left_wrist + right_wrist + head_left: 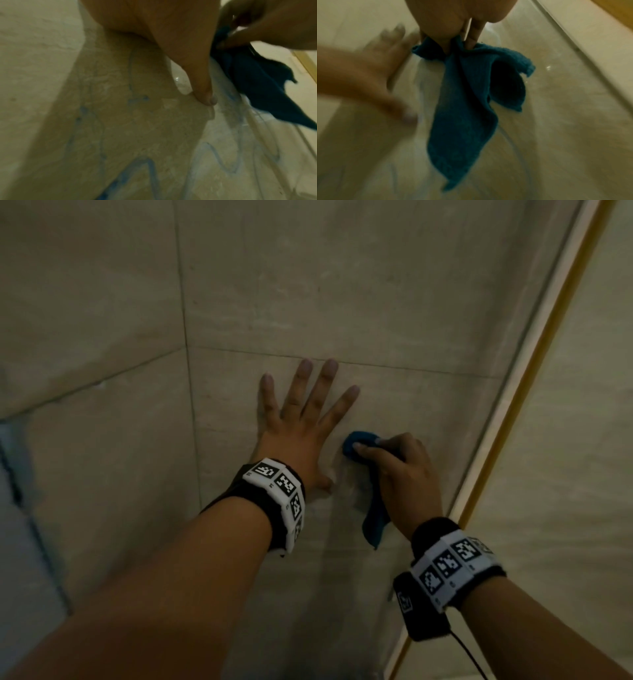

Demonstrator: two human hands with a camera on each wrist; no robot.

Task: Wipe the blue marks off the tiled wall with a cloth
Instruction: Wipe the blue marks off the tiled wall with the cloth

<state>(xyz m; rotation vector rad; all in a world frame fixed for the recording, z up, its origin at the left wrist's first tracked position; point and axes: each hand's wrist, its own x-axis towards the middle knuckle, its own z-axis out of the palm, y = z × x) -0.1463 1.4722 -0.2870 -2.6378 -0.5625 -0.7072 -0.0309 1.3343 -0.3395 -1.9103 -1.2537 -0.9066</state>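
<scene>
Now my left hand point(294, 436) lies flat, fingers spread, on the beige tiled wall point(342, 302); just beside it, my right hand's point(400, 474) grip clamps the bunched blue cloth point(359, 444) against the wall.

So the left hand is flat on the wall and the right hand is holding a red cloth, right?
Not quite: the cloth is blue, not red, as the head view shows. The rest holds: the left hand lies flat on the wall, and the right hand holds the cloth.
</scene>
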